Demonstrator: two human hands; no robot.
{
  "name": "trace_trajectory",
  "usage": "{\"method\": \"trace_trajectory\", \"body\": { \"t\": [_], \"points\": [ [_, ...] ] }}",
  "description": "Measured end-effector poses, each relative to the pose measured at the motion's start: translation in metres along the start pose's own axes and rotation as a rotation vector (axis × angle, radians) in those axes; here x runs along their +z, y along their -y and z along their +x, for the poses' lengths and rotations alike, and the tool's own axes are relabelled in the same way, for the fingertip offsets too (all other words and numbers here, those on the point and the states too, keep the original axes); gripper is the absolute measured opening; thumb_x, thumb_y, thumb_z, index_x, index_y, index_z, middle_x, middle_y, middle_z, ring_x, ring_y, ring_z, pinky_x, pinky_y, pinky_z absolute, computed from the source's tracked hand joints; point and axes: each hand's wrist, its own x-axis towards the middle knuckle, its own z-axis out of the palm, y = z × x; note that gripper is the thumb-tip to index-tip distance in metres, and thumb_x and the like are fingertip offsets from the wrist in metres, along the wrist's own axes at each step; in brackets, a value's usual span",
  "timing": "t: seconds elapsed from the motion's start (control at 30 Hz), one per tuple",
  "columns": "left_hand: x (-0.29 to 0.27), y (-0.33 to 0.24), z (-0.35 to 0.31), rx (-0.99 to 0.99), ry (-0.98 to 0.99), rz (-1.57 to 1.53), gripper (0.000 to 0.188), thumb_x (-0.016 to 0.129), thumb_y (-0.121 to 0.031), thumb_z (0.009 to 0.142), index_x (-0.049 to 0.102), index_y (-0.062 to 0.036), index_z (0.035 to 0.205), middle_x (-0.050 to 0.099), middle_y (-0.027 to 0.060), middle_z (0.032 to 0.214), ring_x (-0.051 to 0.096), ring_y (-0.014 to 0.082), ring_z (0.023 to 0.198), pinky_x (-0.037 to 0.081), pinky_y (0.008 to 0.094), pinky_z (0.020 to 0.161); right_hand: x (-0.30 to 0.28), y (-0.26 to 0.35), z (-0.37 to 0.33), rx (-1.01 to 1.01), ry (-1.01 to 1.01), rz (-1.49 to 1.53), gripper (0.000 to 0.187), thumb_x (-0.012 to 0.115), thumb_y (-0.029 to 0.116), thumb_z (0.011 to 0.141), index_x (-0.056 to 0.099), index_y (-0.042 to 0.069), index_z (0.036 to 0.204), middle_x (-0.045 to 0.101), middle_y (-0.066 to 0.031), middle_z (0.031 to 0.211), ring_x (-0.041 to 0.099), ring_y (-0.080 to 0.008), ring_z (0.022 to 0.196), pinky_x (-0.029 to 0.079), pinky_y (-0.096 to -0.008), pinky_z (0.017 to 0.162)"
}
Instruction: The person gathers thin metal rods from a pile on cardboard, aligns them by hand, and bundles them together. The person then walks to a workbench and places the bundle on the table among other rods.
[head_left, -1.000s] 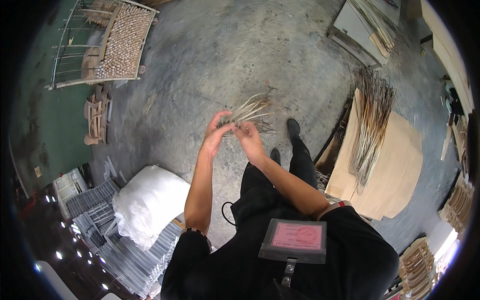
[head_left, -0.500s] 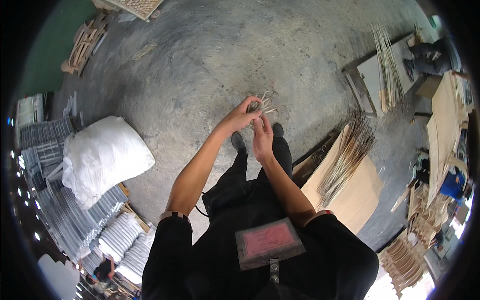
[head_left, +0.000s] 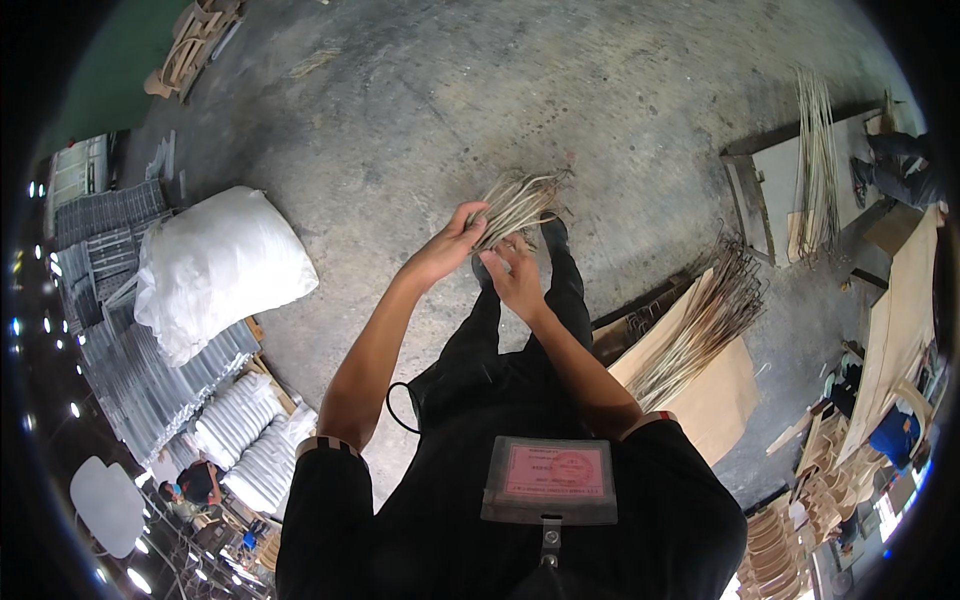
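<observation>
A bundle of thin, pale rods (head_left: 525,203) with dark, bent tips fans out over the concrete floor in front of me, above my shoes. Wire or cane, I cannot tell. My left hand (head_left: 450,245) is closed around the bundle's left, gathered end, its thumb laid over the rods. Just to the right, my right hand (head_left: 518,282) has its fingers curled against the rods' near side, apparently gripping some of them. The rods hide part of those fingertips.
More long rods with hooked ends (head_left: 690,325) lie on a cardboard sheet (head_left: 715,410) at my right. Further off, pale rods (head_left: 815,170) rest across a low panel (head_left: 775,185). A white sack (head_left: 225,270) and stacked grey metal parts (head_left: 160,340) stand at left.
The bundle has swung out to the right, showing its length rather than mostly its ends. My left hand has shifted left and a little nearer; my right hand's fingers have spread somewhat.
</observation>
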Motion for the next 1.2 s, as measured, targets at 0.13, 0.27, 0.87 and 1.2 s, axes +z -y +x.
{"method": "trace_trajectory", "body": {
  "t": [0.13, 0.27, 0.87, 1.2],
  "points": [
    [0.01, 0.008, -0.003, -0.043, -0.124, -0.033, 0.056, 0.038, -0.046, 0.11, 0.026, -0.0208, 0.159, 0.044, 0.0216, 0.154, 0.038, 0.0339, 0.147, 0.03, 0.042, 0.118, 0.012, -0.018, -0.003, 0.065, 0.094, 0.159, 0.034, 0.071, 0.031, 0.095, 0.069, 0.0, 0.109, 0.062, -0.0169, 0.095, 0.058, -0.027, 0.08, 0.046, -0.0382, 0.071],
    [0.011, 0.009, -0.003, -0.055, -0.221, 0.108, 0.064, 0.033, -0.053, 0.108, 0.02, -0.0194, 0.162, 0.036, 0.0247, 0.16, 0.034, 0.0396, 0.149, 0.027, 0.0439, 0.121, 0.017, -0.049, 0.012, 0.181, 0.273, 0.209, 0.036, 0.073, 0.034, 0.093, 0.071, -0.001, 0.102, 0.061, -0.0114, 0.078, 0.054, -0.0197, 0.068, 0.041, -0.0381, 0.06],
    [0.046, 0.163, -0.104, 0.273, -0.663, -0.343, 0.064, 0.025, -0.046, 0.111, 0.033, -0.0015, 0.157, 0.038, 0.0186, 0.16, 0.035, 0.0321, 0.148, 0.023, 0.0429, 0.123, 0.041, 0.016, 0.072, 0.546, 0.433, 0.47, 0.025, 0.073, 0.025, 0.095, 0.072, 0.002, 0.104, 0.069, 0.0007, 0.099, 0.059, -0.0086, 0.091, 0.046, -0.0283, 0.082],
    [0.519, 0.546, -0.336, -1.136, -1.222, -1.525, 0.075, 0.034, -0.068, 0.101, 0.05, -0.0126, 0.149, 0.067, 0.0173, 0.129, 0.066, 0.0322, 0.104, 0.049, 0.0428, 0.09, 0.125, 0.079, 0.058, 0.491, 0.536, 0.455, 0.016, 0.067, 0.015, 0.098, 0.068, 0.004, 0.11, 0.069, -0.0056, 0.106, 0.063, -0.0181, 0.103, 0.045, -0.0367, 0.098]
  ]
}}
